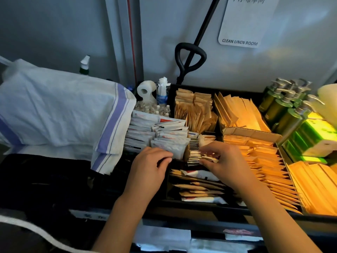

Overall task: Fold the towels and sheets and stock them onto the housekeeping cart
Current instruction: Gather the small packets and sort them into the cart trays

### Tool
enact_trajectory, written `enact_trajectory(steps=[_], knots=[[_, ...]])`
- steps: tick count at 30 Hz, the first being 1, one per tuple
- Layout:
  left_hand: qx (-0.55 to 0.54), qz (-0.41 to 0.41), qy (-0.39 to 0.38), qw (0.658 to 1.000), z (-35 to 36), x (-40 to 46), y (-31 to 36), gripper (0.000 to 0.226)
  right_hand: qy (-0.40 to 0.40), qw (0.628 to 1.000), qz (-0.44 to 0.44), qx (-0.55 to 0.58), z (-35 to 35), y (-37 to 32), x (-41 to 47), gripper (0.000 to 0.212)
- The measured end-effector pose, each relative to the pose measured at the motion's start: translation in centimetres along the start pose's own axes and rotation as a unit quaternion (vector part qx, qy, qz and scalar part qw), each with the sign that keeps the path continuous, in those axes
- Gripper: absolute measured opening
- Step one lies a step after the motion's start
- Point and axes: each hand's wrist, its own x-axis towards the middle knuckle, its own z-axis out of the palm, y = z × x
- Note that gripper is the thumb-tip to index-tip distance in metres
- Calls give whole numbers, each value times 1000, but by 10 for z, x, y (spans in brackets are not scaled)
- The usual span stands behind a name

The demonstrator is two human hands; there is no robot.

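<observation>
1. Right hand (224, 161) pinches small striped sachets (194, 152) mid-tray in the black cart tray (171, 92); left hand (151, 165) grips white packets (169, 148).
2. Folded white blue-striped towels (60, 110) lie at the cart's left edge, nearer the left hand.

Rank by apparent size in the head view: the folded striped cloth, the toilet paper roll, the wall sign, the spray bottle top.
1. folded striped cloth, by far the largest
2. wall sign, though farther from the camera and cut off at the top
3. toilet paper roll
4. spray bottle top, smallest, partly hidden behind the cloth
</observation>
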Motion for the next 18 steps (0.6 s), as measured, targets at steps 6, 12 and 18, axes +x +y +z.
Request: enact_trajectory(steps=[6, 12, 18], knots=[[-24, 26, -57, 998, 28, 8, 22, 24, -75, 995, 38, -59, -13, 20, -11, 33], [-43, 24, -82, 995, 44, 12, 35, 28, -64, 996, 14, -54, -16, 18, -15, 20], [-64, 24, -53, 996, 32, 16, 29, 22, -21, 999, -32, 34, -23, -5, -4, 15]])
